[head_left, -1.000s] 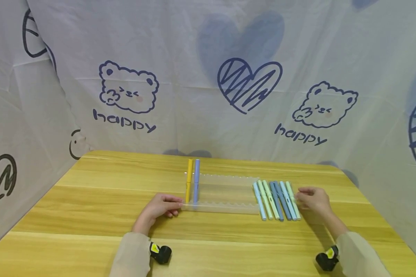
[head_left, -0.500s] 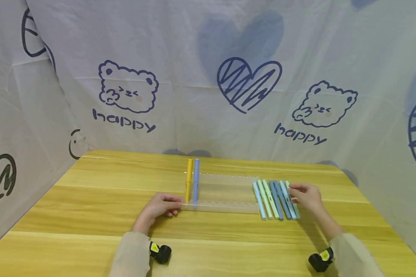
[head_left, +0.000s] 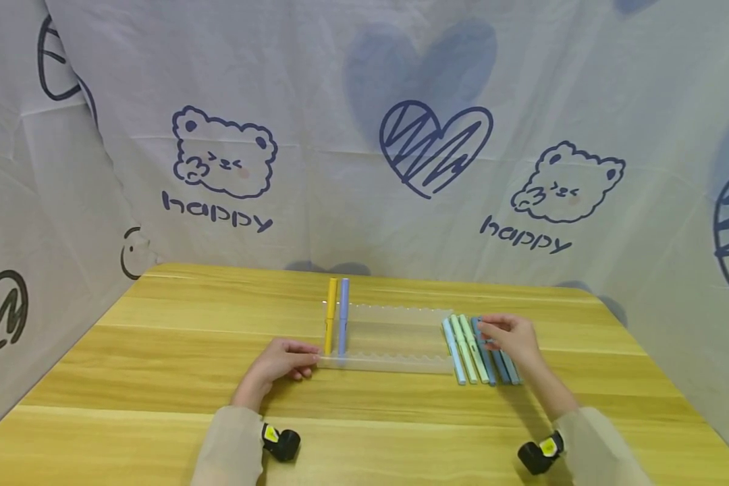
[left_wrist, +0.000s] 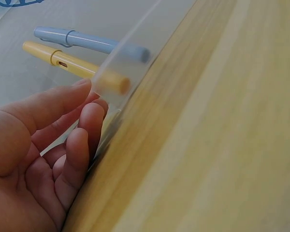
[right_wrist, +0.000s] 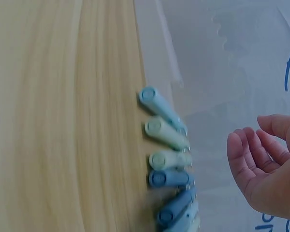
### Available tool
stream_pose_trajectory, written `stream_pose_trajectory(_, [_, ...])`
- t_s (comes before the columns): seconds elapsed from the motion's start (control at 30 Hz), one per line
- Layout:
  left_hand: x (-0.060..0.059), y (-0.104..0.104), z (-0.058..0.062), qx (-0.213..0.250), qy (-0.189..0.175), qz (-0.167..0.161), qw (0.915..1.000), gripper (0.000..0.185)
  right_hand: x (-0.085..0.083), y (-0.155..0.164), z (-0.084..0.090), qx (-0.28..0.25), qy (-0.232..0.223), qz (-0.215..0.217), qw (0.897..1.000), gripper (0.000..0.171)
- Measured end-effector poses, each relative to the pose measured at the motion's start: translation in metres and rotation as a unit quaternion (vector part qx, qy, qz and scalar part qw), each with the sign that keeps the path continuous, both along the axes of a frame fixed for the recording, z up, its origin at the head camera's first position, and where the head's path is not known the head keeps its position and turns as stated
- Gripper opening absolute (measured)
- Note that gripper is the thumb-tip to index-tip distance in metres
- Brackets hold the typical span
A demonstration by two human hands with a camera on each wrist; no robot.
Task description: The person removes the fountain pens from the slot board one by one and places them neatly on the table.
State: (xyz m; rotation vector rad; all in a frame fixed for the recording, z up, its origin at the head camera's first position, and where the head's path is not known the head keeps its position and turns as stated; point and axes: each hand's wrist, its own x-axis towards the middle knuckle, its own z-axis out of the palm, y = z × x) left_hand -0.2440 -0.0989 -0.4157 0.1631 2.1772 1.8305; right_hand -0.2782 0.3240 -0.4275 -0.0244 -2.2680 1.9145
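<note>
A clear plastic pen rack (head_left: 395,365) with scalloped edges lies mid-table. In its left end rest a yellow pen (head_left: 331,317) and a periwinkle-blue pen (head_left: 343,317), side by side. My left hand (head_left: 284,360) pinches the rack's front left corner between thumb and fingers, beside the yellow pen (left_wrist: 63,62) in the left wrist view. My right hand (head_left: 513,337) hovers over the row of pens right of the rack, fingers loosely bent and holding nothing. That row has a light blue pen (head_left: 454,352), pale green pens (head_left: 475,351) and dark blue pens (right_wrist: 170,178); my hand partly hides its right end.
The wooden table (head_left: 364,432) runs back to a hanging white cloth (head_left: 340,223) printed with bears and hearts. More cloth hangs at both sides. A small black camera is strapped at each sleeve cuff.
My right hand has moved left from beside the row's right end to above its dark blue pens. My left hand stays at the rack's corner.
</note>
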Motion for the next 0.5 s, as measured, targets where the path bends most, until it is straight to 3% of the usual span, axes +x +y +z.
stream_pose_trajectory(0.13, [0.000, 0.000, 0.000, -0.001, 0.000, 0.001, 1.0000, 0.026, 0.009, -0.018, 0.013, -0.015, 0.000, 0.022, 1.000, 0.023])
stream_pose_trajectory(0.37, [0.000, 0.000, 0.000, 0.000, 0.000, 0.002, 1.0000, 0.026, 0.043, -0.068, 0.057, -0.003, -0.011, 0.031, 0.999, 0.025])
stream_pose_trajectory(0.5, [0.001, 0.000, 0.001, -0.001, 0.002, 0.002, 1.0000, 0.026, 0.046, -0.084, 0.063, -0.013, -0.027, 0.029, 0.999, 0.028])
